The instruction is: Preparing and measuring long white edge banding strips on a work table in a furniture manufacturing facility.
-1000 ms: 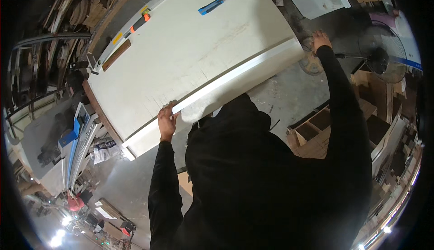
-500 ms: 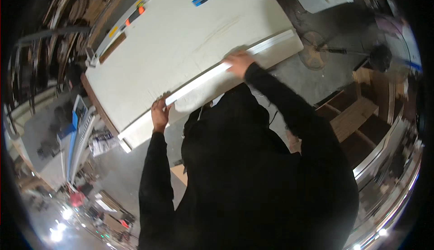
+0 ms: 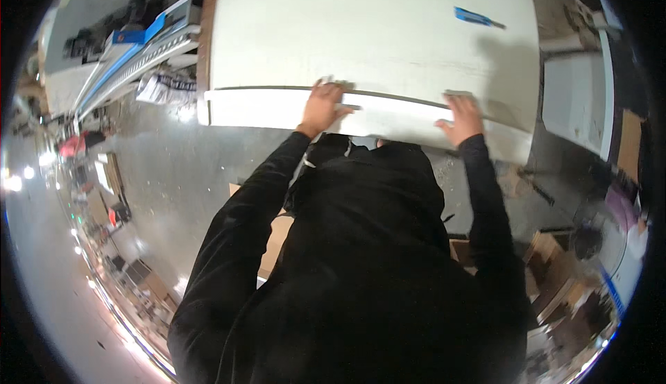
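Plainly white, long slim strip, left fingers, right fingers over it, spread from thumbs

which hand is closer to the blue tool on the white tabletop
The right hand, at the long white piece: the blue tool lies beyond it, while the left hand is farther left.

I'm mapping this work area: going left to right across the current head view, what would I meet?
Small blurred red item → crumpled white wrapper with dark print → the person's bare left hand → their bare right hand → large flat pale-grey panel → flat brown board.
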Motion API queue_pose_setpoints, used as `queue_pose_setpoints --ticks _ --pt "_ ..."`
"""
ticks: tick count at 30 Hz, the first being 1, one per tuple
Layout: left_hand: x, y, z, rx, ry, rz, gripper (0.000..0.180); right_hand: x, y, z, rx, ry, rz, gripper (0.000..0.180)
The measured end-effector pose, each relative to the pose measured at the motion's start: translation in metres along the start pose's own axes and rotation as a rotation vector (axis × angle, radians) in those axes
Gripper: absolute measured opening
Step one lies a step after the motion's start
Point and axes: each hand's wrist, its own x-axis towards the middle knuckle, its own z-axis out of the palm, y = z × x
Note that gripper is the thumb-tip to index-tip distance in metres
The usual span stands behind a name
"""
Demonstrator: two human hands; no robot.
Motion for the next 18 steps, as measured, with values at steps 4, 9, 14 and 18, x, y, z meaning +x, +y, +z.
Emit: queue_pose_setpoints --ticks 4,9,14,18 --pt "0.019 0.036 0.022 -0.067 -0.009 0.097 0.055 0.054 -0.115 0.052 0.0 0.007 -0.116 0.077" --pt "0.018 0.026 0.019 -0.034 0.029 0.117 0.054 0.085 -0.153 0.09 -0.192 -0.123 0.079 0.039" --pt "-0.01 -0.024 0.002 0.006 -0.011 0.104 0.055 0.081 -0.156 0.084 -0.168 -0.038 -0.016 0.033" --pt "-0.033 -0.078 -0.024 0.044 0.008 0.082 0.053 0.08 -0.144 0.091 -0.21 -0.047 0.031 0.043"
